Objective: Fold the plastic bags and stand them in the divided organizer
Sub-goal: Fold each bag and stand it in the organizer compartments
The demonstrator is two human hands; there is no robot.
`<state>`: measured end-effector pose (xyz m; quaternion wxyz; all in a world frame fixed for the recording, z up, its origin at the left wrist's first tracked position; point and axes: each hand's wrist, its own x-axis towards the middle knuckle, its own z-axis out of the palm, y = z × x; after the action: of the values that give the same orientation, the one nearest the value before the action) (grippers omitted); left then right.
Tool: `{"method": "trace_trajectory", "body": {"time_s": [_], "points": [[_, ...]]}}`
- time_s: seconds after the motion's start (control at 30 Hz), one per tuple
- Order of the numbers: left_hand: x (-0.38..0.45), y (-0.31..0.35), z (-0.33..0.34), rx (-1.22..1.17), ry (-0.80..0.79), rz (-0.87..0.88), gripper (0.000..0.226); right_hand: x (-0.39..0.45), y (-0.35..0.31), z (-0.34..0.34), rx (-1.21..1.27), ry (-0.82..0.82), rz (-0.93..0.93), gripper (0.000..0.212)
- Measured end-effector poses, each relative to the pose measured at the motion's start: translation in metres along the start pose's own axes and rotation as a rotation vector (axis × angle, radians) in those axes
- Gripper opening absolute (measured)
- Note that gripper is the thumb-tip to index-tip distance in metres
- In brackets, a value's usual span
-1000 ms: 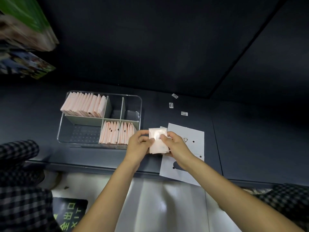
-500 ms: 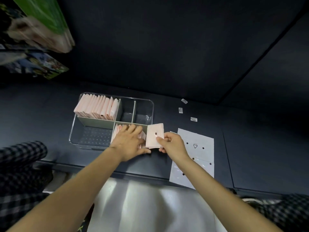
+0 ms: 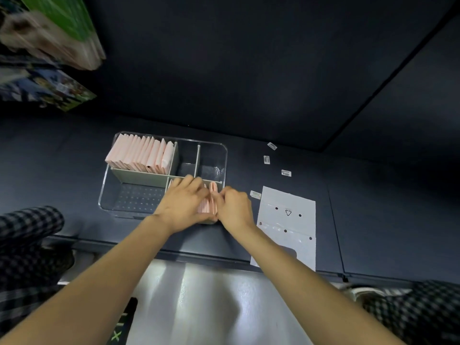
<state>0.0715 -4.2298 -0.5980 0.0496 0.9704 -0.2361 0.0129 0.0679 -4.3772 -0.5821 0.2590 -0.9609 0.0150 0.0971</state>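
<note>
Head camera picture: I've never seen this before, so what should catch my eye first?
First, the two bare hands meeting at the near right corner of the clear divided organizer: the left hand lies over the pink folded bags standing there, and the right hand works at them. Next, the tidy row of folded bags in the far left compartment. A flat white bag lies to the right.

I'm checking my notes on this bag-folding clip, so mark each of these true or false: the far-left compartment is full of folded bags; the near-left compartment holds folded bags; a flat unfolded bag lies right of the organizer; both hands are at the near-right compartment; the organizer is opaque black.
1. The organizer's far-left row of folded bags fills its compartment: true.
2. False: the near-left compartment holds none.
3. Flat bag to the right: true.
4. Left hand and right hand there: true.
5. False: it is clear plastic.
</note>
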Motion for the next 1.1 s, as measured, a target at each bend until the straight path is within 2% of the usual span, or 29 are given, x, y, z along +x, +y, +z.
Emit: {"method": "trace_trajectory", "body": {"time_s": [0.1,0.2,0.33,0.4,0.47,0.53,0.6,0.67,0.73,0.77,0.87,1.0,1.1], "points": [[-0.003,0.007,-0.001,0.004,0.110,0.074,0.069,-0.014,0.025,-0.009,0.046,0.038,-0.116,0.027],[-0.005,0.015,0.000,0.026,0.067,0.157,0.063,-0.036,0.077,-0.020,0.009,0.057,-0.263,0.027],[-0.005,0.023,-0.002,0.005,0.104,0.145,0.065,-0.076,0.164,-0.030,-0.356,-0.191,-0.350,0.086],[-0.003,0.035,-0.001,-0.047,0.169,0.179,0.060,-0.093,0.194,-0.033,-0.594,-0.292,-0.405,0.100],[0.001,0.056,0.004,-0.112,0.178,0.256,0.055,-0.102,0.206,-0.034,-0.680,-0.297,-0.446,0.092],[0.004,0.079,0.013,-0.227,0.073,0.322,0.053,-0.105,0.212,-0.033,-0.597,-0.198,-0.530,0.076],[0.002,0.096,0.028,-0.334,-0.159,0.312,0.068,-0.104,0.209,-0.040,-0.495,-0.198,-0.573,0.057],[-0.003,0.106,0.045,-0.396,-0.365,0.265,0.090,-0.099,0.204,-0.051,-0.379,-0.303,-0.507,0.027],[-0.008,0.108,0.057,-0.447,-0.477,0.167,0.103,-0.091,0.197,-0.062,-0.304,-0.370,-0.391,0.020],[-0.010,0.108,0.060,-0.474,-0.501,0.119,0.106,-0.083,0.194,-0.068,-0.302,-0.332,-0.368,0.015],[-0.004,0.109,0.061,-0.586,-0.469,0.025,0.107,-0.047,0.178,-0.090,-0.227,-0.279,-0.268,0.006],[0.006,0.117,0.056,-0.761,-0.399,-0.146,0.105,0.014,0.175,-0.100,-0.341,-0.289,-0.249,0.022],[0.006,0.126,0.058,-0.609,-0.119,-0.153,0.092,0.041,0.177,-0.091,-0.422,-0.313,-0.216,0.024]]}}
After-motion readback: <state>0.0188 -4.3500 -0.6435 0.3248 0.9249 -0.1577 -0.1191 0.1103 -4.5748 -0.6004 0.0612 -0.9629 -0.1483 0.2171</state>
